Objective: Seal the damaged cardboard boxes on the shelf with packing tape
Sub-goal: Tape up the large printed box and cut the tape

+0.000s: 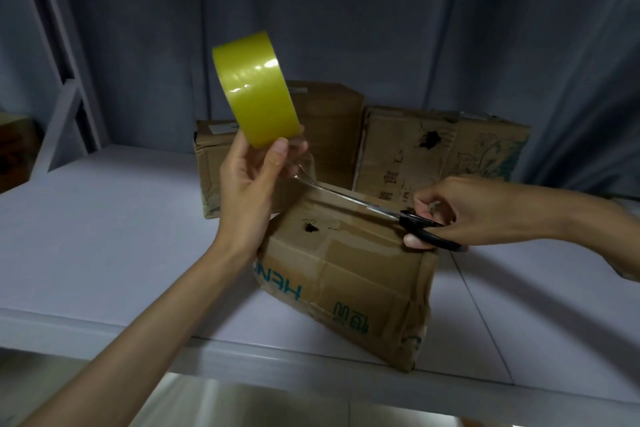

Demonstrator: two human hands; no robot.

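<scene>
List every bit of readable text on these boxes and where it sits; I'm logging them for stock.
"HEN", teal, upside down, cut off by the arm: near box, front face.
Teal characters beside it: too blurred to read.
Dark characters on the back right box: too blurred.
White label on the back left box: unreadable.

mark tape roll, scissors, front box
tape roll [258, 90], head view, glossy yellow outer face
scissors [420, 226], head view, black handle
front box [349, 274], head view, near side panel

Grey wall [311, 28] behind; slanted grey frame bars [52, 45] at left; dark brown object [15, 146] at far left edge.
</scene>
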